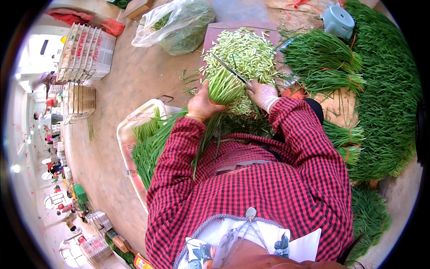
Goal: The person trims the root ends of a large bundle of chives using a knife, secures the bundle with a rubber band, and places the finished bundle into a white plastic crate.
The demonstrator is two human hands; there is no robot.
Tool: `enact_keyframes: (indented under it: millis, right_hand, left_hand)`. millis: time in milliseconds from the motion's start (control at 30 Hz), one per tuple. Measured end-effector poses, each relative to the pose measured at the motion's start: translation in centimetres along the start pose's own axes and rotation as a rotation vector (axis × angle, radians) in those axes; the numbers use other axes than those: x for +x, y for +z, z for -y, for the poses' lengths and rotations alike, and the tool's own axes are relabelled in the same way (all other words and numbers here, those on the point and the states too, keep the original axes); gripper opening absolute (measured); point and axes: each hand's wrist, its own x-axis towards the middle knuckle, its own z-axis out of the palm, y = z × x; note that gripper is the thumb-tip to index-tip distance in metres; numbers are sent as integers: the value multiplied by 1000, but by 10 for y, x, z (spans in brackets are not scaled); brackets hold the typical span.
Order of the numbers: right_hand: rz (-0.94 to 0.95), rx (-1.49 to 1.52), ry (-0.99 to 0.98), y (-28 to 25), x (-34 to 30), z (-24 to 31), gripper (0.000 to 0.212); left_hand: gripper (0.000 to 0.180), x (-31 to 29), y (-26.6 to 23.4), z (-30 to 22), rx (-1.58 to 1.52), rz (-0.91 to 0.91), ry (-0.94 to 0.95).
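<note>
My left hand (204,104) is wrapped round a bunch of garlic chives (225,86), its pale stem ends pointing away from me and its green leaves trailing back under my arm. In my right hand (263,94) is a knife (231,69), its blade slanting up and left over the bunch's cut ends. Beneath both lies a pinkish board (265,28), heaped with short chopped stem pieces (251,48). Just left of my left forearm, a white crate (126,120) holds long green chives (154,145).
Tied chive bundles (320,54) lie right of the board, beside a light blue stool (338,21). A large chive pile (385,89) fills the far right. A clear plastic bag (183,27) sits at the back. Stacked crates (89,54) stand left, with several people farther off.
</note>
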Motion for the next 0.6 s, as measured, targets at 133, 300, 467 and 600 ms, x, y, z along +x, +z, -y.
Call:
enact_keyframes:
  millis: [133,300,467,600]
  right_hand:
    - [143,167,39,-31,-7,-3,54]
    - [-79,672,-149,-77,-15,-5,58]
    - [744,1687,-225,-87,-68,57,70]
    - [593,1768,-126,-35,-80,56,52]
  left_hand:
    - [104,-30,-28,10,-63,-179,222]
    - [92,-82,-94,-26,72,-543,696]
    - [79,-101,-72,-37,151,-689,775]
    - [75,-94,-3,-15,176,-648,511]
